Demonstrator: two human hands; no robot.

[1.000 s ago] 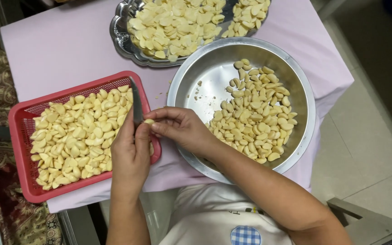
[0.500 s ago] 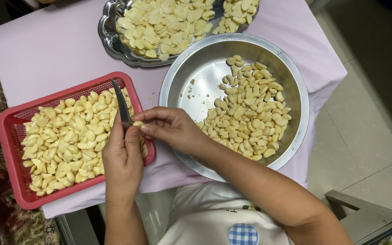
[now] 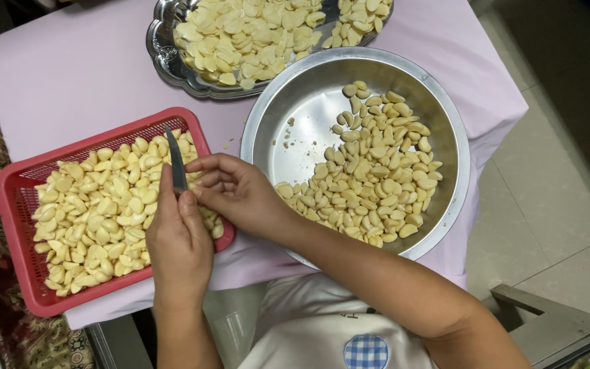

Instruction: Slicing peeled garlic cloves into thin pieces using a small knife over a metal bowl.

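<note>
- Left hand (image 3: 180, 247): closed around a small knife (image 3: 175, 166), blade pointing away from the body, over the near right corner of the red basket (image 3: 9, 205).
- Right hand (image 3: 240, 193): fingers curled, touching the left hand at the blade; whether a clove sits between the fingers cannot be told.
- Red basket: filled with peeled garlic cloves (image 3: 97, 219), on the lavender tablecloth (image 3: 69, 75).
- Round steel bowl (image 3: 455, 171): just right of the basket, holding whole cloves (image 3: 377, 184) heaped on its right side; left part bare.
- Scalloped steel tray (image 3: 162, 58): at the far edge, touching the bowl, loaded with cut garlic pieces (image 3: 254, 34).
- Tiled floor (image 3: 548, 205) to the right.
</note>
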